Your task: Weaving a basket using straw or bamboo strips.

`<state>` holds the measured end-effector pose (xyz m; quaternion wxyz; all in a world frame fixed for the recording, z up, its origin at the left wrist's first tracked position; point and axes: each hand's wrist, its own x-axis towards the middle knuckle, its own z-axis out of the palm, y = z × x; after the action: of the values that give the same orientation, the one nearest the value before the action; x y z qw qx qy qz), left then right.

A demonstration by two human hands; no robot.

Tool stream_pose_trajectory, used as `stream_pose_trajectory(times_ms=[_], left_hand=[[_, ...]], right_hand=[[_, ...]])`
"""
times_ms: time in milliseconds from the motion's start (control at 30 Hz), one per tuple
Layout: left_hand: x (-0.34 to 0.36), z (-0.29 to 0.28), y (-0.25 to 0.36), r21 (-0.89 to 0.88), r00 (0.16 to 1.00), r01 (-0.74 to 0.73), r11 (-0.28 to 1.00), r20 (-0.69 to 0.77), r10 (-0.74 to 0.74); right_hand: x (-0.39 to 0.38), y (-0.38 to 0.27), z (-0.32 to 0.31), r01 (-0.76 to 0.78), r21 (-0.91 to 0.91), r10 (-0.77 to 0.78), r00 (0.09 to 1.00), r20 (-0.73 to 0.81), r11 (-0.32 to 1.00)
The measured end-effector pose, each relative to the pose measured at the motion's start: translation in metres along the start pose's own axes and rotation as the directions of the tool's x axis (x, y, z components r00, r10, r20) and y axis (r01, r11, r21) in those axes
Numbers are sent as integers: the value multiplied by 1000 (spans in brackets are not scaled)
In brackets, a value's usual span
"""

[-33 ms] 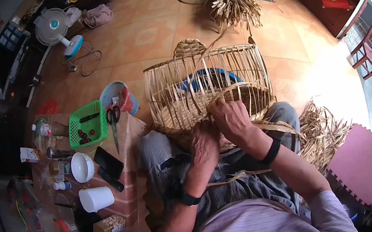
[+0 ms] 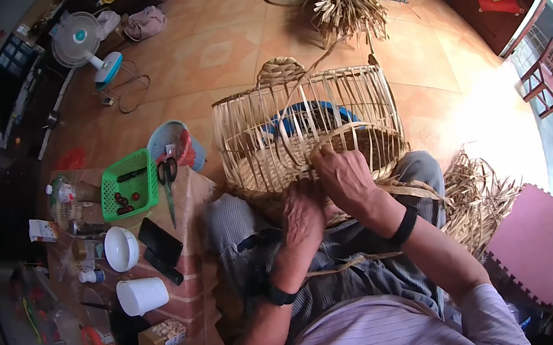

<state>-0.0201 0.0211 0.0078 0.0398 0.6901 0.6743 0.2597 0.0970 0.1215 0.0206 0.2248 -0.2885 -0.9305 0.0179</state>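
A half-woven straw basket (image 2: 233,128) with open upright strands rests at my lap, between my knees. My right hand (image 2: 346,172) is closed at its near side, the fingertips pinching a flat straw strip (image 2: 350,129) that arches over the weave. Just left of it and lower, my left hand (image 2: 301,212) is closed against the basket's near wall, its fingertips partly hidden. A long strip (image 2: 319,56) runs from the basket toward the far floor. Through the strands shows a blue round thing (image 2: 324,109), partly hidden.
At left, a table holds a green basket (image 2: 142,158), scissors (image 2: 169,190), a white bowl (image 2: 121,249) and a white cup (image 2: 144,296). Beyond stand a bin (image 2: 158,145) and a fan (image 2: 106,69). Straw bundles lie ahead (image 2: 347,7) and at right (image 2: 479,204), beside a pink mat (image 2: 540,241).
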Motion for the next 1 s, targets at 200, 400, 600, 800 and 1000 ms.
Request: stream_pose_trajectory(times_ms=[200, 400, 600, 800, 1000], left_hand=[[-5, 1, -12, -97, 1000, -13, 995, 10, 14], [-5, -10, -1, -77, 994, 78, 994, 88, -71], [-7, -10, 0, 31, 995, 84, 996, 51, -86], [-4, -26, 10, -69, 991, 102, 992, 97, -95], [-10, -50, 18, 14, 992, 122, 992, 31, -122]], right_hand=[[8, -5, -20, -95, 220, 72, 991, 111, 971], [-13, -2, -28, -186, 432, 140, 981, 135, 882], [-43, 5, -27, -428, 807, 519, 835, 181, 407], [-45, 62, -33, -330, 871, 472, 741, 478, -365], [-11, 38, -61, -268, 911, 362, 853, 376, -314]])
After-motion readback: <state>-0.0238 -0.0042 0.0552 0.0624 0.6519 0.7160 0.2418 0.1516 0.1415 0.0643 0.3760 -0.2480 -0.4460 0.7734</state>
